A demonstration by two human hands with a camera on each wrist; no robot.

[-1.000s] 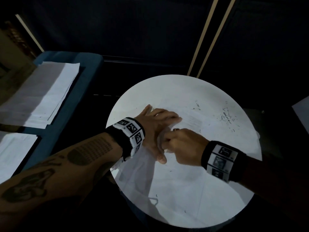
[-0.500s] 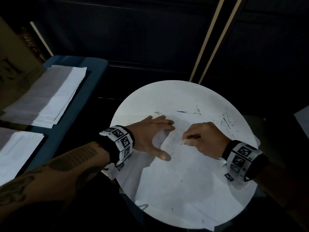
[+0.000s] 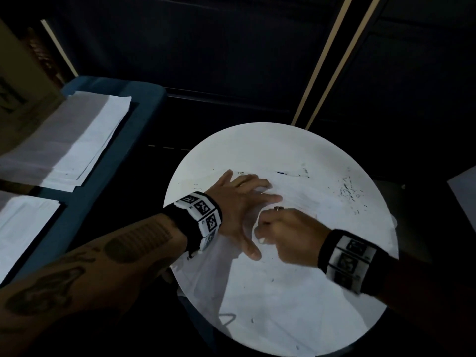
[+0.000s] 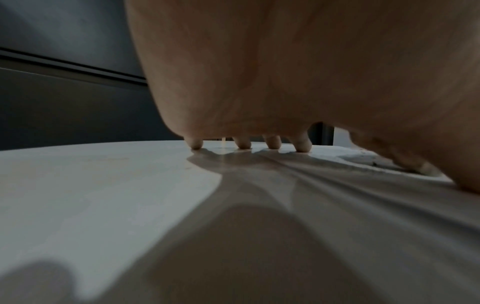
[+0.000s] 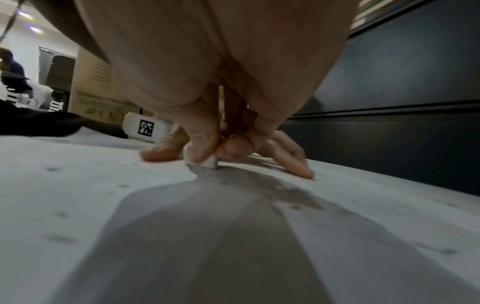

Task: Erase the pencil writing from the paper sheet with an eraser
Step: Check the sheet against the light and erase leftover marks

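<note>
small white eraser (image 5: 207, 162) pinched by right hand (image 3: 288, 235), pressed on white paper sheet (image 3: 296, 279) | sheet pinned flat on round white table (image 3: 257, 143) by left hand (image 3: 239, 202), fingers (image 4: 302, 145) spread straight

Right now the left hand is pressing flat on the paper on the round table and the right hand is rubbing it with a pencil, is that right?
Not quite. The right hand pinches a small white eraser, not a pencil; the right wrist view shows it pressed to the paper. The rest holds: the left hand presses flat on the sheet on the round table.
</note>
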